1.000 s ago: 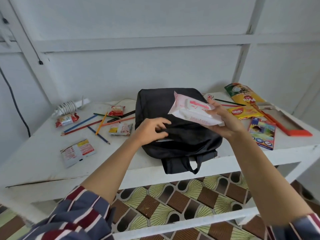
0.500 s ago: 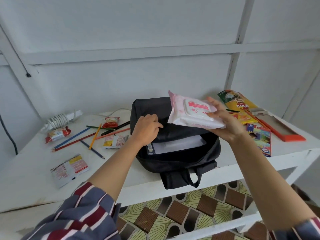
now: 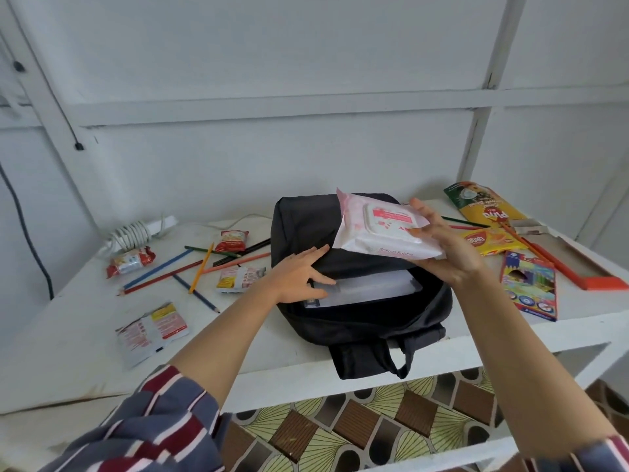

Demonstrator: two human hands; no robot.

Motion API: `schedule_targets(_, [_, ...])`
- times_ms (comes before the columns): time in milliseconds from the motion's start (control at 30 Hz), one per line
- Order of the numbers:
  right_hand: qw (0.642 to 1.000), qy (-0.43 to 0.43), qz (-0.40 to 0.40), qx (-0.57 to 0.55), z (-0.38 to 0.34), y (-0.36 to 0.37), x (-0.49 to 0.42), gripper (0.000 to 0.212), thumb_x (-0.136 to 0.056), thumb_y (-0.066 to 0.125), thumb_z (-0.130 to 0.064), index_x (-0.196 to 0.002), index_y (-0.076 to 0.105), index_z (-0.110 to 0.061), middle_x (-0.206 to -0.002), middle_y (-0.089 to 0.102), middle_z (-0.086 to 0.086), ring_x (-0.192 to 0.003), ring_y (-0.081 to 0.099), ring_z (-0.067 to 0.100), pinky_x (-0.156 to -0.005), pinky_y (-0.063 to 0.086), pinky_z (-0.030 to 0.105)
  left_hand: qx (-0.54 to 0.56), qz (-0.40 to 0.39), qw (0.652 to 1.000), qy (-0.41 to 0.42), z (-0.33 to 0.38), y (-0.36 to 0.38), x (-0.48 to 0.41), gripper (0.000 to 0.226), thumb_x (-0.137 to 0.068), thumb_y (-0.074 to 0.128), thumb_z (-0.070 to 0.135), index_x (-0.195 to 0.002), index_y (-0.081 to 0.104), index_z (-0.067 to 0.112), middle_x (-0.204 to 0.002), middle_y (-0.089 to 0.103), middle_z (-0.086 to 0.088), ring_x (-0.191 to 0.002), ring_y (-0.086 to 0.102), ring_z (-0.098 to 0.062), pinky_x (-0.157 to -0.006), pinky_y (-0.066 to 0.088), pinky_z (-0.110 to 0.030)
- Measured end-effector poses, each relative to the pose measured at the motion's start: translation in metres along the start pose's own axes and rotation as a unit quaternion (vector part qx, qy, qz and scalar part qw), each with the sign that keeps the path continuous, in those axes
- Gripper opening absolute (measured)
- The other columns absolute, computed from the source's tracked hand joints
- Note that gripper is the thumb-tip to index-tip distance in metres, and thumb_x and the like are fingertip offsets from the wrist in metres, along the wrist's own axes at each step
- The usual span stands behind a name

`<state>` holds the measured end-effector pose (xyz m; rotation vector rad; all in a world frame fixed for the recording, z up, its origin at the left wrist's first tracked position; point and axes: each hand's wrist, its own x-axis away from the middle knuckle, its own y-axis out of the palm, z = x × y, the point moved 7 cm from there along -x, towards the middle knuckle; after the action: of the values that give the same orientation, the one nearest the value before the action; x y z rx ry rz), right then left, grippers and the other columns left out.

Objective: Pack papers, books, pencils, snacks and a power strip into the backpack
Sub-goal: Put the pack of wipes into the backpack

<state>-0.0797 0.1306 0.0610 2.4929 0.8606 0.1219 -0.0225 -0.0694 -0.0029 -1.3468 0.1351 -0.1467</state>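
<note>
A black backpack (image 3: pixel 306 226) lies flat on the white table (image 3: pixel 68 335), its main opening gaping toward me with white papers (image 3: pixel 371 287) showing inside. My left hand (image 3: pixel 299 274) holds the upper flap back, fingers spread along the flap's edge and thumb at the papers. My right hand (image 3: pixel 449 247) grips a pink-and-white wipes pack (image 3: pixel 381 229) just above the opening. Loose coloured pencils (image 3: pixel 190 267) and small snack packets (image 3: pixel 131 260) lie left of the bag. A coiled white power strip (image 3: pixel 136 233) sits at the back left.
Right of the bag lie a yellow snack bag (image 3: pixel 483 206), a yellow biscuit pack (image 3: pixel 490 240), a pencil box (image 3: pixel 529 287) and an orange-edged tray (image 3: pixel 585 267). A flat sachet (image 3: pixel 151 330) lies front left. The bag's strap (image 3: pixel 374 359) hangs over the table's front edge.
My left hand has pulled the flap back, so the opening now gapes and the papers show. My right hand has kept the wipes pack above the bag, shifting it slightly.
</note>
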Motion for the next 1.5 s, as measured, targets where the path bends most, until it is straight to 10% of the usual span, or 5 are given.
schedule_targets(533, [0.984,0.123,-0.02,0.127,0.044,-0.025,0.02,0.073,-0.039,0.073,-0.004,-0.109,0.061,-0.02,-0.108,0.063,0.01,-0.094,0.063,0.029,-0.067,0.058,0.03,0.278,0.11,0.952,-0.06,-0.019,-0.075,-0.022,0.031,-0.093,0.052,0.022,-0.121,0.062,0.03,-0.143,0.041,0.001,-0.131,0.039,-0.017,-0.114,0.026,-0.04])
schedule_targets(900, [0.952,0.001,0.302,0.047,0.107,0.013,-0.003,0.029,-0.08,0.066,0.001,-0.086,0.048,-0.021,-0.105,0.054,0.007,-0.093,0.057,0.021,-0.065,0.051,0.032,0.379,0.135,0.913,-0.063,-0.017,-0.08,-0.027,0.029,-0.092,0.048,0.019,-0.112,0.068,0.023,-0.139,0.047,0.0,-0.129,0.042,-0.015,-0.114,0.027,-0.037])
schedule_targets(1067, [0.936,0.08,0.255,0.228,0.133,0.038,-0.019,0.043,-0.09,0.06,-0.022,-0.124,0.034,-0.023,-0.127,0.046,0.009,-0.105,0.052,0.023,-0.088,0.051,0.034,0.373,0.121,0.918,-0.067,-0.016,-0.079,-0.023,0.031,-0.092,0.047,0.017,-0.113,0.068,0.023,-0.141,0.043,-0.001,-0.13,0.041,-0.015,-0.112,0.026,-0.033])
schedule_targets(1200, [0.869,0.229,0.025,0.439,0.111,0.047,-0.012,0.079,-0.083,0.067,-0.03,-0.144,0.016,-0.031,-0.102,0.056,0.012,-0.059,0.051,0.014,-0.053,0.048,0.022,0.338,0.113,0.932,-0.058,-0.014,-0.081,-0.019,0.038,-0.089,0.046,0.007,-0.119,0.065,0.021,-0.138,0.044,0.003,-0.117,0.044,-0.008,-0.102,0.027,-0.024])
schedule_targets(1500, [0.758,0.01,0.067,0.649,0.098,0.05,-0.022,0.039,-0.086,0.065,-0.021,-0.124,0.06,-0.011,-0.106,0.065,0.01,-0.082,0.05,0.013,-0.073,0.036,0.017,0.313,0.118,0.941,-0.051,-0.01,-0.086,-0.017,0.041,-0.089,0.047,0.006,-0.123,0.062,0.022,-0.125,0.044,0.012,-0.112,0.041,-0.003,-0.096,0.027,-0.022])
